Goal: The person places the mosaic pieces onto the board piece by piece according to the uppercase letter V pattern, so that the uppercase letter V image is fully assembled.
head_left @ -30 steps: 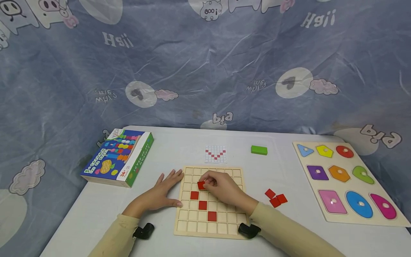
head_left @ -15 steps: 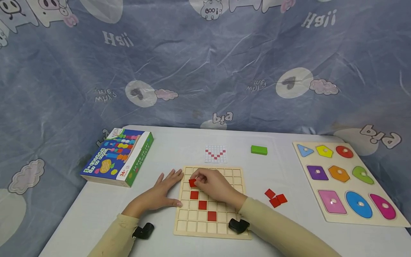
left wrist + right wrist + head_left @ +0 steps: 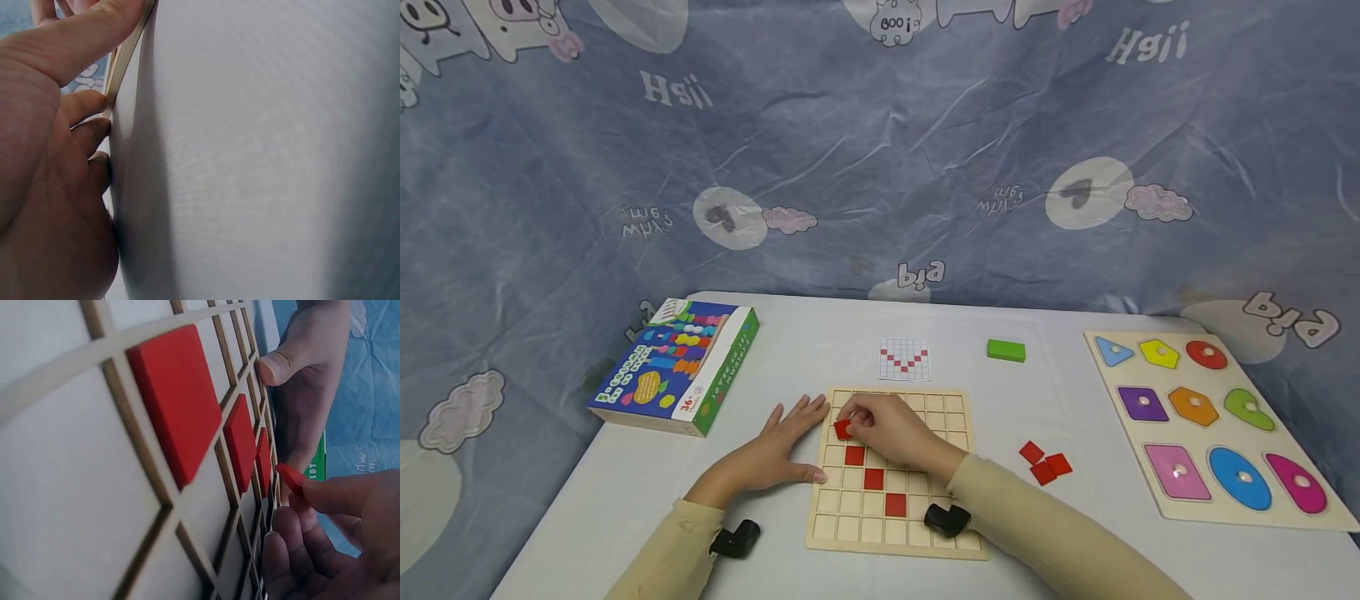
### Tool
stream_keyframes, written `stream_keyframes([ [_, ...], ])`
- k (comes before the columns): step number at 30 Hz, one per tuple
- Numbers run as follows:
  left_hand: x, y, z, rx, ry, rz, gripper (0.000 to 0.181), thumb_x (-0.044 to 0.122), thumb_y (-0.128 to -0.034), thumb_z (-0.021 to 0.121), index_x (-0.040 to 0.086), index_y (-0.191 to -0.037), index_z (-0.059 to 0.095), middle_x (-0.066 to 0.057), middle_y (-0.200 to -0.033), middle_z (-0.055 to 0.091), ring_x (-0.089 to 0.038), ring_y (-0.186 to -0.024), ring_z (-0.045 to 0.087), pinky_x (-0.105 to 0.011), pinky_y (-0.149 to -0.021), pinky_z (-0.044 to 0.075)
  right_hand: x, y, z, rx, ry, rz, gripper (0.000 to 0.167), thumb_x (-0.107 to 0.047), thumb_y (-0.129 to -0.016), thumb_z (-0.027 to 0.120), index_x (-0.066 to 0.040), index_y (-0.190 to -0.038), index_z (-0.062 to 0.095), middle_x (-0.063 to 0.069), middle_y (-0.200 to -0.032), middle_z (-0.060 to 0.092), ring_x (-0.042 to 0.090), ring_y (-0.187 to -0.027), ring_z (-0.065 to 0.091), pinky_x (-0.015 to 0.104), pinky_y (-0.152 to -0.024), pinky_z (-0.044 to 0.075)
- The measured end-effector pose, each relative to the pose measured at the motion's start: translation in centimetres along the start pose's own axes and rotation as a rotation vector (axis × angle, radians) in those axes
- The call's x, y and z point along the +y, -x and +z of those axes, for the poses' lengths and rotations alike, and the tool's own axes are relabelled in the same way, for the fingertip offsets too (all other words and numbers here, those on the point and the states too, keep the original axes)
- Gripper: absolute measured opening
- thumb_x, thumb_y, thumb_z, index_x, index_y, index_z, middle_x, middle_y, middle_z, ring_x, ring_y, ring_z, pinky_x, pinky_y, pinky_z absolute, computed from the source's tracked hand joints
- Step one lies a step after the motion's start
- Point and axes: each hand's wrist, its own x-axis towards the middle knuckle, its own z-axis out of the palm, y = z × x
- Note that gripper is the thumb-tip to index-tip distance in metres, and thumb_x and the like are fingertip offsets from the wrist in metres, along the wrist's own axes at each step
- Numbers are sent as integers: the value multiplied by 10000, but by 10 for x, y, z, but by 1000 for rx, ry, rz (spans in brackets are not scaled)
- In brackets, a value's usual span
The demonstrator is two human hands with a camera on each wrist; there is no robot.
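My right hand [image 3: 886,429] pinches a red square tile [image 3: 842,430] between thumb and fingertips, over the left column of a wooden grid board [image 3: 917,552]. In the right wrist view the pinched tile [image 3: 291,478] is tilted, one corner close to the grid. Three red tiles lie in cells on a diagonal, the nearest a red tile [image 3: 895,505]. With fingers spread, my left hand [image 3: 775,454] rests at the board's left edge, its thumb touching the rim. The left wrist view shows the left hand [image 3: 56,144] against the board's side.
Several loose red tiles [image 3: 1043,472] lie right of the board. Behind it are a small pattern card [image 3: 904,360] and a green block [image 3: 1006,350]. A boxed game [image 3: 673,367] stands at the left, a shape puzzle board [image 3: 1217,425] at the right.
My right hand has moved left across the board with the red tile, from about the third column to the left column. The left hand has stayed in place.
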Motion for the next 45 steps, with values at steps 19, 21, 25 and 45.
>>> stream_keyframes([
  [19, -1, 0, 0, -3, 3, 1, 1063, 484, -790, 843, 127, -1620, 283, -60, -1696, 177, -313, -1570, 35, -573, -1236, -74, -3, -9, 9, -19, 76, 19, 119, -120, -931, 727, -228, -980, 727, -132, -783, 620, 46, -721, 561, 226, -671, 487],
  [21, 0, 0, -1, -3, 6, 1, 1062, 478, -791, 845, 125, -1620, 282, -62, -1696, 176, -317, -1569, 34, -572, -1236, -75, -3, -10, 10, -20, 85, 12, 118, -121, -926, 739, -233, -959, 722, -127, -780, 616, 49, -719, 560, 230, -665, 485],
  [25, 0, 0, -1, -4, 10, 4, 1057, 468, -795, 844, 123, -1620, 281, -64, -1696, 175, -319, -1569, 31, -573, -1237, -73, -3, -11, 11, -19, 102, 5, 113, -124, -920, 751, -228, -937, 709, -126, -784, 607, 49, -715, 552, 234, -660, 476],
  [45, 2, 2, -2, -9, 18, 10, 1043, 457, -806, 839, 113, -1618, 282, -78, -1696, 171, -336, -1567, 31, -588, -1229, -81, -6, -13, 13, -27, 200, -28, 170, -118, -887, 777, -159, -1052, 763, -69, -916, 648, 47, -807, 542, 229, -745, 477],
])
